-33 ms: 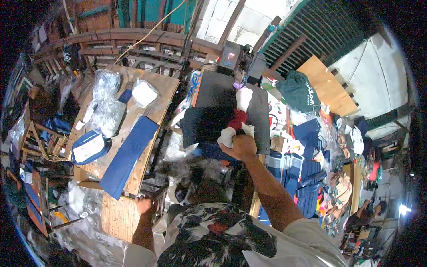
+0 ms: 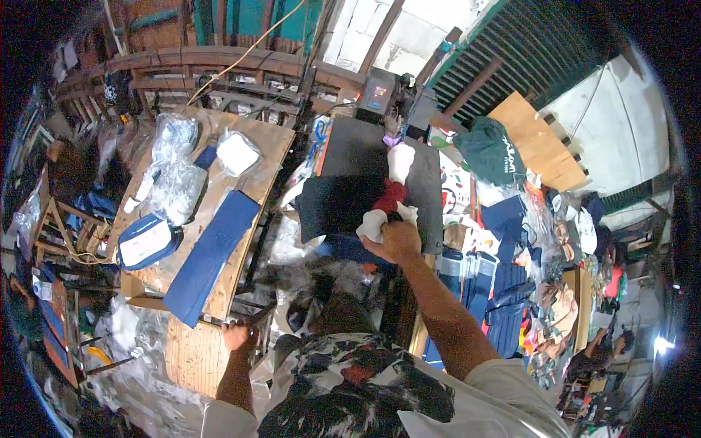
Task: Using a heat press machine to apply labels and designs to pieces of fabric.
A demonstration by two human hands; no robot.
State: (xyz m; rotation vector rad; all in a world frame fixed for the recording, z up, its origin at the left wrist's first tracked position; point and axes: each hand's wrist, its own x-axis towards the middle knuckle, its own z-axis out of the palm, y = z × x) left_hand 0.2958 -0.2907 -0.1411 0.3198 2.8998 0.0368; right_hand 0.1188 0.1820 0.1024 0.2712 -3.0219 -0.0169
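Observation:
My right hand [image 2: 398,239] is closed on a cloth-wrapped bundle [image 2: 373,224], white at the grip with a small dark part showing by the fingers. Red cloth [image 2: 391,194] and then white cloth [image 2: 400,162] run on from it, away from me. What sits inside the wrapping is hidden. Beside it, black fabric [image 2: 332,206] lies over a dark-topped table [image 2: 352,153]. Lower left, my left hand [image 2: 237,336] has its fingers curled, next to the near corner of a wooden table; what they hold, if anything, cannot be made out.
On the wooden table [image 2: 274,139] at left lie a folded blue cloth [image 2: 213,257], a blue-and-white pouch [image 2: 148,243] and clear plastic packets [image 2: 179,190]. A dark box-shaped machine [image 2: 377,93] stands behind. Piled garments [image 2: 511,292] crowd the right, with a dark green garment [image 2: 491,150] farther back.

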